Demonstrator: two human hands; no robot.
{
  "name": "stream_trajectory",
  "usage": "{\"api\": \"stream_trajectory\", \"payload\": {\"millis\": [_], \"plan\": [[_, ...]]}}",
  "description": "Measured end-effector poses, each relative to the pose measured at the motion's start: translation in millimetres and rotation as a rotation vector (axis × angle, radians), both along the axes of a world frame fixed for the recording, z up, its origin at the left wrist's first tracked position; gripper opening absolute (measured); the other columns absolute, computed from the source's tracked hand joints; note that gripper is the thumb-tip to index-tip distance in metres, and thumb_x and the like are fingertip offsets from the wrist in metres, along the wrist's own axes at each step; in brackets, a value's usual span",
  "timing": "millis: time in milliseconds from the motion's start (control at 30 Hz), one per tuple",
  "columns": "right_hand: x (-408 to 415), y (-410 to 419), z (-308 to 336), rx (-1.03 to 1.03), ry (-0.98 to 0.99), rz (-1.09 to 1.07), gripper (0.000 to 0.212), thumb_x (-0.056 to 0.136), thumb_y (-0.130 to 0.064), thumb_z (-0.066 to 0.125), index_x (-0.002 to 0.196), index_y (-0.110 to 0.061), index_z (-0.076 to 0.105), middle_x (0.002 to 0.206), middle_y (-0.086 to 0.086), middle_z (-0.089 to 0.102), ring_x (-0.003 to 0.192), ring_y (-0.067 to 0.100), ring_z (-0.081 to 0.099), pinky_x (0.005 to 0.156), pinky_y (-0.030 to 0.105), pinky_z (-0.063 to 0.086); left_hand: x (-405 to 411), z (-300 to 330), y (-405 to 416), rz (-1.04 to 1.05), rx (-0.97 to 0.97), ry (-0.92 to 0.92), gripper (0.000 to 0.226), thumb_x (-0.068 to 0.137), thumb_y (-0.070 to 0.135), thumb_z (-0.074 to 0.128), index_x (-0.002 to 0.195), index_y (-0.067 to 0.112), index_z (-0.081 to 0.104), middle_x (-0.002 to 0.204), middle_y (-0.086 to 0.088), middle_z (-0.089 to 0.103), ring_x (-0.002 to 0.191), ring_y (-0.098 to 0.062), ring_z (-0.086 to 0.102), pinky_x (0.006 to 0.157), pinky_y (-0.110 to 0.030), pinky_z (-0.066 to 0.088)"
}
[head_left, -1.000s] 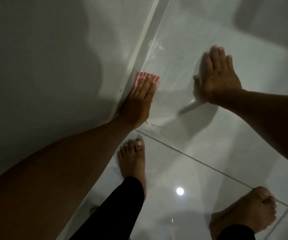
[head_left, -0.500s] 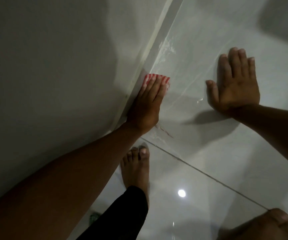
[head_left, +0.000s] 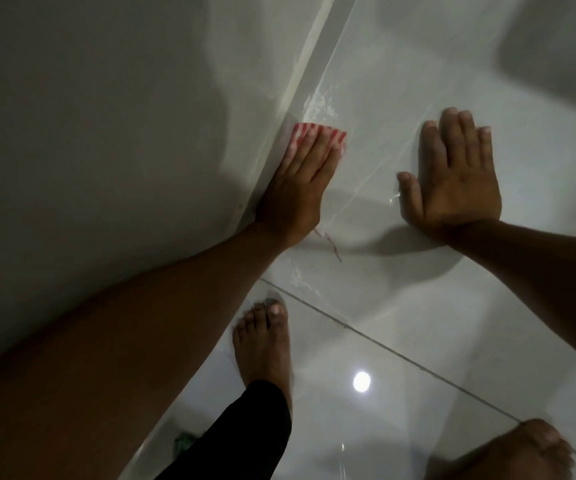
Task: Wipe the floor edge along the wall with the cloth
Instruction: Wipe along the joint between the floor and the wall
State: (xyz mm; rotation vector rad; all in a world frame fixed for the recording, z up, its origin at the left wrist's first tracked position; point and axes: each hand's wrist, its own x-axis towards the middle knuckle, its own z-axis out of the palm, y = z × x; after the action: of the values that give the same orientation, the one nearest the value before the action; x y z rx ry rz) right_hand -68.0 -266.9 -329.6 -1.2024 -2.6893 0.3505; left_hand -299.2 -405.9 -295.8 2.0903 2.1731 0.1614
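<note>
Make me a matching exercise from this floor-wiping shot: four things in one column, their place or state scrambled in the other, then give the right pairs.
Things:
1. left hand
2. right hand
3. cloth
4. left foot

Places or states:
A. red and white stripes, showing beyond the fingertips
B. bare, standing near the grout line
C. flat on the cloth, beside the wall
D. spread flat on the bare tile, away from the wall

Pairs: 1-C, 2-D, 3-A, 4-B

glossy tiled floor (head_left: 418, 341), striped cloth (head_left: 317, 131), bare feet (head_left: 262, 344)
</note>
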Motion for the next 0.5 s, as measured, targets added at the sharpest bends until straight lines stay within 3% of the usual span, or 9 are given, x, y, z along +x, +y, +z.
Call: {"api": "stream_trajectory", "payload": {"millis": [167,367,500], "plan": [[-2.6,-2.4,9.1,0.004,0.019,-0.007,0.076,0.099,-0.048,0.046,0.157,-0.001,0.031,0.165,0.028,0.024,0.155,0.042,0.018,0.128,0.049,0.004,9.7,19.8,-74.1,-0.059,-0.101,-0.011,0.075,0.082,-0.016,0.043,0.155,0.001,0.036,0.163,-0.020,0.036,0.155,-0.044,0.023,0.127,-0.063,0.020],[-0.6,0.8,4.6,-0.037,-0.021,-0.004,0.078,0.100,-0.054,0.037,0.161,-0.007,0.022,0.168,0.023,0.017,0.158,0.036,0.011,0.128,0.046,0.000,2.0,6.1,37.0,0.054,-0.070,-0.028,0.068,0.093,-0.007,0.026,0.160,0.006,0.025,0.169,-0.017,0.026,0.158,-0.042,0.016,0.130,-0.057,0.015],[-2.3,-1.1,8.7,-0.035,-0.018,-0.009,0.077,0.100,-0.050,0.042,0.159,-0.004,0.027,0.167,0.025,0.021,0.157,0.039,0.015,0.128,0.049,0.003,8.8,13.1,3.4,0.065,-0.117,-0.018,0.063,0.098,0.000,0.016,0.160,0.004,0.023,0.169,-0.018,0.024,0.158,-0.041,0.012,0.130,-0.056,0.014]]}}
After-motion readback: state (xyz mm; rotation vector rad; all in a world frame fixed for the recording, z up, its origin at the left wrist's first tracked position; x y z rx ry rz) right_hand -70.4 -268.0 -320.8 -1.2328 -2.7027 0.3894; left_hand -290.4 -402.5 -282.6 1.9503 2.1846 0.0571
